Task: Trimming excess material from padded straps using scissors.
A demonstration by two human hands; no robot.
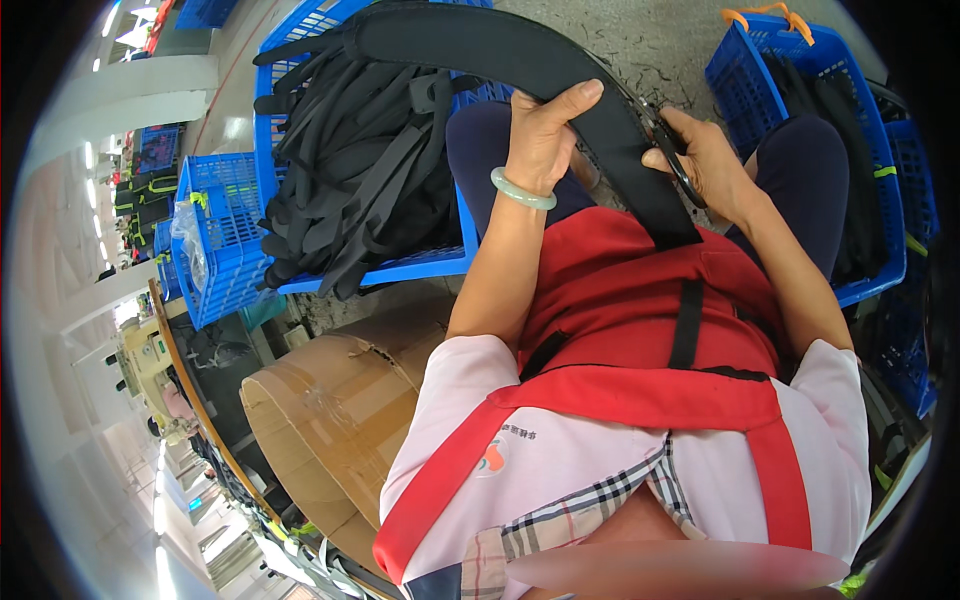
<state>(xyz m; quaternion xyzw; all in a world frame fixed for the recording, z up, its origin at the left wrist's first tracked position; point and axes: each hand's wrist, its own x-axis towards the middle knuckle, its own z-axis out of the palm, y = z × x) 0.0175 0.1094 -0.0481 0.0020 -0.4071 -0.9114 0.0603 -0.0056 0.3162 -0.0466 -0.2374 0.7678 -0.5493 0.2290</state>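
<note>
From where I stand, the only writing I can make out is a short line of small dark characters beside an orange-red emblem (491,459) on the worker's pale pink shirt (440,400), next to the strap of a red apron (640,295). The padded strap (545,65) being worked on is black, broad and curved, smooth-faced, with a seam along its edge; it arches from above the far end of the left blue crate (400,272) down to the apron over the lap. The left hand (540,140) pinches it, thumb on top and fingers tucked underneath. The right hand (700,165) has its fingers closed around dark-handled scissors (684,182) at the strap's right edge. Black straps (350,170) heap up to that crate's near rim; more dark pieces (850,170) lie inside the right blue crate (872,290). Beyond is grey, speckled floor (650,40), with a cardboard box (330,410) near the worker's left side and strip lights (163,520) overhead
</note>
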